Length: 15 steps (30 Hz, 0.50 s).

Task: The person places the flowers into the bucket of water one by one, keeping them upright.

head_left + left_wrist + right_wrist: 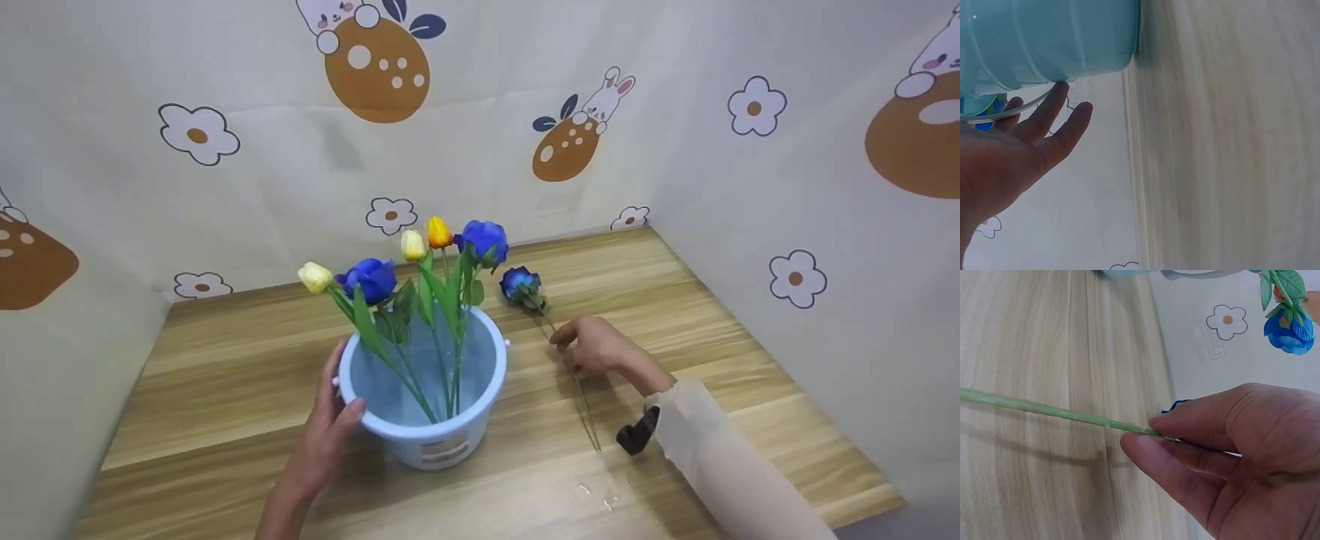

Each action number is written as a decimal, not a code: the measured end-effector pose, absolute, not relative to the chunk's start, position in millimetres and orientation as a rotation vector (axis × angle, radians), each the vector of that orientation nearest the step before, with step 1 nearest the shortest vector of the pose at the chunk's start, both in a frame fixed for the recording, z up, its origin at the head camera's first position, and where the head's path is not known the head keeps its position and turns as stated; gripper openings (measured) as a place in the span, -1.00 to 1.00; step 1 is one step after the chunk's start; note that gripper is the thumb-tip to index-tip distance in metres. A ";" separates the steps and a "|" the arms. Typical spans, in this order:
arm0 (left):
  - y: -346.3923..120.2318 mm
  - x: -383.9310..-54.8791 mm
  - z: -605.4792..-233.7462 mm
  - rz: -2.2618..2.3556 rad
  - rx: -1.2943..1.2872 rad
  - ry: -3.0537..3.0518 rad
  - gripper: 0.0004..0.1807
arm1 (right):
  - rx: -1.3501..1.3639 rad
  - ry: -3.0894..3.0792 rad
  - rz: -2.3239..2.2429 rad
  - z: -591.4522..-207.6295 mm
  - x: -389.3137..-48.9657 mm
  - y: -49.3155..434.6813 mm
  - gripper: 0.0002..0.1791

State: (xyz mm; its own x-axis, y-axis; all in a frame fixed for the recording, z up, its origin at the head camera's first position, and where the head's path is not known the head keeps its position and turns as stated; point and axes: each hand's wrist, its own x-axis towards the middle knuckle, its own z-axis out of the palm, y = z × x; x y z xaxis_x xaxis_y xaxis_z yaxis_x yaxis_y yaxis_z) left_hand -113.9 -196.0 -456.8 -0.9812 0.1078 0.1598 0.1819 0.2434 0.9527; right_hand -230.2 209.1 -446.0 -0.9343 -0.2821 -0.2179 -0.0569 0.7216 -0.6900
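Note:
A light blue bucket (423, 431) stands upright on the table, holding two blue flowers (484, 241), two pale yellow tulips (316, 277) and an orange tulip (439, 233), stems leaning on its inside. My left hand (324, 431) rests against its left side, thumb by the rim. In the left wrist view, the fingers (1053, 115) are fairly straight and touch the wall near the white bail handle (1022, 108). To the bucket's right, my right hand (596, 346) pinches the green stem (1061, 413) of a blue rose (520, 285) between thumb and fingertips. The bloom points toward the back.
The wood-grain table (225, 390) meets a cloth backdrop (480, 142) printed with rabbits and flowers, at the back and both sides. Small clear shiny bits (609, 501) lie near the front. A black strap (637, 431) hangs from the right wrist.

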 end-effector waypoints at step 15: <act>-196.1 -114.2 -458.8 -1.876 -0.289 -2.406 -0.17 | -0.188 2.446 -1.453 -434.3 -228.0 208.7 -0.49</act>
State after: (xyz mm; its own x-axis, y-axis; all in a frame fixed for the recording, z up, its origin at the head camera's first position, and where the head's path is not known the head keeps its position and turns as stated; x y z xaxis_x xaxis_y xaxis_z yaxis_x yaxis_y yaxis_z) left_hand -114.2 -196.1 -458.8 -0.9793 0.1008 0.1753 0.1946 0.2340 0.9526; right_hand -228.0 208.7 -434.3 -0.9497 -0.2566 -0.1794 0.0349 0.4828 -0.8750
